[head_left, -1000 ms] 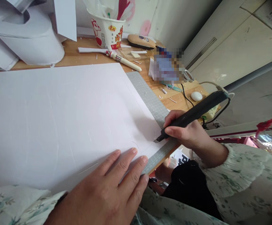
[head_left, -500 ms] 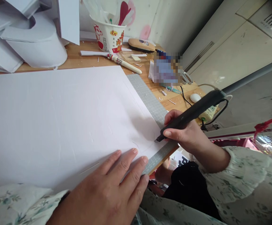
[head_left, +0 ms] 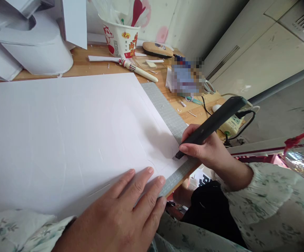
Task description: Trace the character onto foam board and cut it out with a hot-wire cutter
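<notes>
Paperboard [head_left: 62, 129], white and flat, below the right hand [head_left: 212, 150] clasping a long black tool [head_left: 214, 119], could slip if the left hand [head_left: 117, 206] lifts.

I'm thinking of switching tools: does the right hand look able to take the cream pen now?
Probably not: the right hand grips the black tool, though the way to the cream pen looks free.
</notes>
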Available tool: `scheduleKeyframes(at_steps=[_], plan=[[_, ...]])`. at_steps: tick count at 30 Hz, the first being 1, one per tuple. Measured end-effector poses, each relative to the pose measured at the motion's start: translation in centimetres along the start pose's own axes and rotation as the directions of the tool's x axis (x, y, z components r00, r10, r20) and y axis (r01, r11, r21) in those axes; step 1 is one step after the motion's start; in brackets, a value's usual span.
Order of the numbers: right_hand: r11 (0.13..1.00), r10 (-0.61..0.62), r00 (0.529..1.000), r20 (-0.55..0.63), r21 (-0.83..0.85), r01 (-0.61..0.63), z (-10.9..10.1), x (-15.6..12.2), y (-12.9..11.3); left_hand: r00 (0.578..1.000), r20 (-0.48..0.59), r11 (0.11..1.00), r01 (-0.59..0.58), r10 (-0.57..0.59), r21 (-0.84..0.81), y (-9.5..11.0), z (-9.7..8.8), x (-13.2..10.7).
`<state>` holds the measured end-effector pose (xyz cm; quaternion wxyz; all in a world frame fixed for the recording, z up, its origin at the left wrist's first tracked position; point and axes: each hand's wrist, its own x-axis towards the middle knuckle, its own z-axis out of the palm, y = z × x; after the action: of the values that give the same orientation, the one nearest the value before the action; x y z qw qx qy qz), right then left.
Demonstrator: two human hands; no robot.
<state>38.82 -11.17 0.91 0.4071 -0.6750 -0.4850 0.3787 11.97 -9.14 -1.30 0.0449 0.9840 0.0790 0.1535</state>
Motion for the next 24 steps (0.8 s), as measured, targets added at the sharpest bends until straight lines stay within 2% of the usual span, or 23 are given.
scheduleKeyframes(at_steps=[10,16,19,24], plan=[[0.992,0.055,0.993,0.107,0.106,-0.067,-0.3,0.7,0.1,1.0,-0.021,1.0,-0.004,0.004,-0.007,0.1,0.3,0.0],[0.99,0.057,0.994,0.091,0.121,-0.068,-0.3,0.9,0.3,1.0,-0.02,1.0,-0.004,0.004,-0.009,0.1,0.4,-0.2],[0.995,0.041,0.994,0.102,0.091,-0.05,-0.4,1.1,0.1,1.0,-0.021,1.0,-0.014,0.014,-0.004,0.1,0.3,-0.2],[0.998,-0.055,0.99,0.131,0.001,0.056,-0.6,1.6,-0.4,0.999,-0.028,1.0,-0.02,0.021,0.012,0.0,0.3,-0.1]])
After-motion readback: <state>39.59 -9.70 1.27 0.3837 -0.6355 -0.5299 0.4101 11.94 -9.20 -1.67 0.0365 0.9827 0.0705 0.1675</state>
